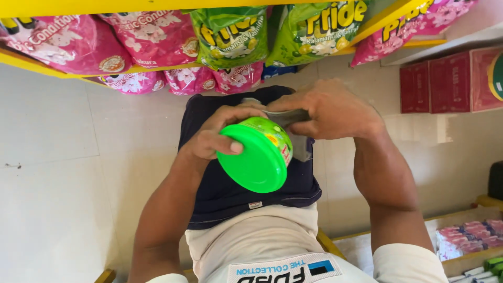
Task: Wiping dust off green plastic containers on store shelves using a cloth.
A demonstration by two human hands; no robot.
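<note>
My left hand (217, 137) grips the round green tub (258, 155) by its lid edge, held over my lap. My right hand (330, 111) clamps a grey cloth (293, 126) against the tub's far rim. Bare floor (52, 183) lies open left; yellow shelf (31, 58) edge above.

Pink pouches (68, 42), green pouches (230, 34), red boxes (450, 81)

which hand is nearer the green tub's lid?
Left. The left hand grips the green tub with its thumb lying across the lid. The right hand is up at the tub's far end, pressing a grey cloth there, off the lid.
</note>
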